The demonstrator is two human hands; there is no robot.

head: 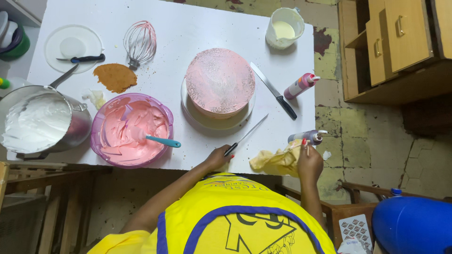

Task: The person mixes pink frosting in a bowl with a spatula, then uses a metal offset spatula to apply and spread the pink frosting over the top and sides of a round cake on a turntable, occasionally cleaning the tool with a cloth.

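A round cake coated in pale pink icing (220, 82) stands on a white plate (203, 121) in the middle of the white table (188, 23). My left hand (217, 158) grips the black handle of a long thin palette knife (247, 135), whose blade points up toward the plate's edge. My right hand (309, 162) is at the table's right corner, pinching what looks like a small thin stick, beside a crumpled yellow cloth (275, 163) and a squeeze bottle lying on its side (305, 137).
A purple bowl of pink icing (96, 141) holds a teal-handled spatula (162, 141). A steel pot of white cream (35, 123), whisk (140, 42), brown cake piece (115, 77), black-handled knife (275, 91), pink bottle (301, 85) and jug (285, 28) stand around. A wooden cabinet (395, 47) is at right.
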